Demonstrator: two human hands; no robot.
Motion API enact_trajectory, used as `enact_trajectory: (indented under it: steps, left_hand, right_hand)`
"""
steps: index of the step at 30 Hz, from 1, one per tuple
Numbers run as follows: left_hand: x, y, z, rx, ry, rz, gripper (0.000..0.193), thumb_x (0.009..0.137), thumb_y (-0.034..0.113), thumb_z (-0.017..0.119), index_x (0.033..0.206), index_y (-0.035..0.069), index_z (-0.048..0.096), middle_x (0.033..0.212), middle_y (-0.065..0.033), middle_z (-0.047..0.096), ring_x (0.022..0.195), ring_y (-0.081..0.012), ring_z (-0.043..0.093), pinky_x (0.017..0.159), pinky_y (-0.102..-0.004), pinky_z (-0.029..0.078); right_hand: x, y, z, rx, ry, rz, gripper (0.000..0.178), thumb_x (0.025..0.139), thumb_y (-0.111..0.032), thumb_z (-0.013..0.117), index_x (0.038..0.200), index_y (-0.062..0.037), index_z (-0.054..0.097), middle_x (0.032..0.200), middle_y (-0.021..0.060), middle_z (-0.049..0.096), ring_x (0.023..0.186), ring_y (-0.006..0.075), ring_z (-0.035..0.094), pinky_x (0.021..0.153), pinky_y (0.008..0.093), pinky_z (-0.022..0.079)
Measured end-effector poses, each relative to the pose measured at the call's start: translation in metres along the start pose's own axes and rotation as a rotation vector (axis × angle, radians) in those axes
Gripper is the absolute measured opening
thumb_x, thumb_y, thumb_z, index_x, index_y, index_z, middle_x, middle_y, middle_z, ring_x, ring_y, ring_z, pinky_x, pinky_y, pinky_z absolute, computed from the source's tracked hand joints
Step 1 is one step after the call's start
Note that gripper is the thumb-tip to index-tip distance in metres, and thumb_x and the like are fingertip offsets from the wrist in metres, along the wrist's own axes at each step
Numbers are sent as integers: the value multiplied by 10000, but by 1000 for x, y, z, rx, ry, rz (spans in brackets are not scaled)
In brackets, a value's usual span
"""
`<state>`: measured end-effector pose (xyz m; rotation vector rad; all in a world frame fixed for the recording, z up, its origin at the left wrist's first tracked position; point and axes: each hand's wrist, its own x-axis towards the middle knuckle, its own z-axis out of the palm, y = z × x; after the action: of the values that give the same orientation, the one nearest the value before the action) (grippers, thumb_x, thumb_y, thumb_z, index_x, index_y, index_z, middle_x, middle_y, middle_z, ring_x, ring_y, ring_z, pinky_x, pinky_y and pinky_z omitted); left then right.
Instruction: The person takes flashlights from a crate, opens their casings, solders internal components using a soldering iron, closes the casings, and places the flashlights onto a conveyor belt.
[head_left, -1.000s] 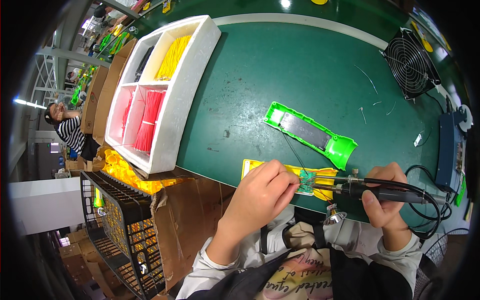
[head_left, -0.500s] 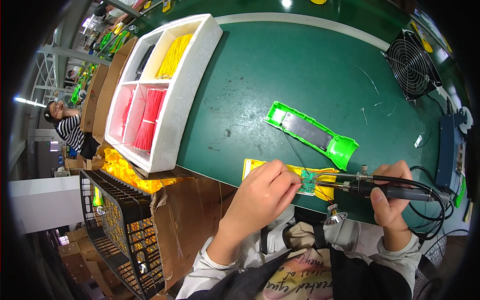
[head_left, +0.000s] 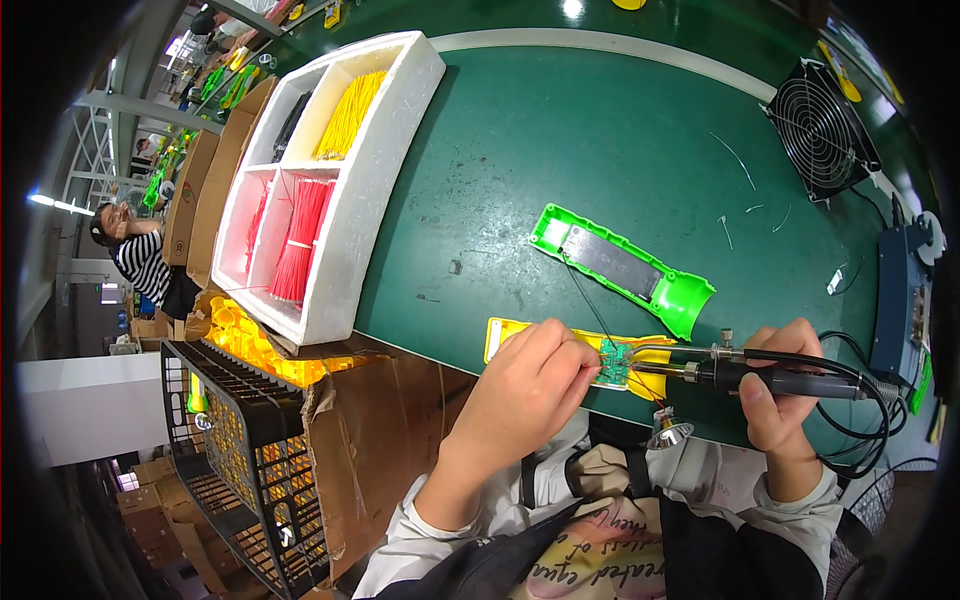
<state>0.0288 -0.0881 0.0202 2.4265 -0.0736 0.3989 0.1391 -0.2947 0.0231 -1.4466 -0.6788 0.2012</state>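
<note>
My right hand [head_left: 783, 385] grips a black-handled soldering iron [head_left: 735, 378] with a thin metal feed tube [head_left: 685, 352] along it. Its tip meets the small green circuit board [head_left: 613, 362], which lies on a yellow plastic casing half [head_left: 508, 330]. At the board's left edge, the thumb and fingers of my left hand [head_left: 530, 390] are pinched together; what they hold is too small to make out. A dark wire [head_left: 588, 293] runs from the board to a green casing half [head_left: 625, 268] with a dark panel inside. Below the board hangs a silvery lamp reflector [head_left: 670, 430].
A white foam box [head_left: 395, 165] on the left holds red, yellow and dark wire bundles. Back right stands a black fan [head_left: 823, 132], with a blue soldering station [head_left: 900, 305] nearer me. Wire scraps lie on the green table [head_left: 500, 150]. A black crate [head_left: 270, 430] stands lower left.
</note>
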Motion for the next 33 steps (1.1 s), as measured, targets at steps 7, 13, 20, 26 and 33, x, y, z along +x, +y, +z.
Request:
enact_trajectory:
  steps: [7,13,20,26,33]
  left_hand:
    - [-3,3,-6,-98,-7,-134,136,664,-13,631,757,31,542,708,-70,508,618,-189,522,533,-276,419]
    - [-18,-6,-37,80,69,-158,161,665,0,628,799,28,542,755,-86,521,684,-240,521,603,-322,427]
    - [-26,-2,-47,90,-42,-243,187,644,34,660,810,44,575,738,-65,495,670,-229,502,581,-319,413]
    - [-32,-7,-19,149,66,-171,180,639,45,675,793,55,582,687,-47,463,617,-199,467,541,-299,387]
    - [-34,-7,-12,125,80,-220,172,647,33,664,767,56,543,728,-50,477,650,-206,474,572,-303,396]
  right_hand:
    - [1,-1,-2,-13,-25,-11,188,639,-50,547,712,-10,378,564,54,447,455,51,302,404,197,258]
    - [0,-5,-3,41,32,38,190,639,-43,539,733,-8,377,588,48,435,479,51,305,427,193,267]
    - [-1,-4,-5,24,7,32,187,653,-45,543,751,-3,389,604,49,439,492,52,316,443,189,271]
    - [0,-4,-3,44,16,38,180,665,-41,541,770,0,401,620,53,450,512,55,335,462,187,279]
    - [-1,-3,-2,50,31,47,174,662,-30,535,769,3,402,622,59,459,520,60,349,475,190,291]
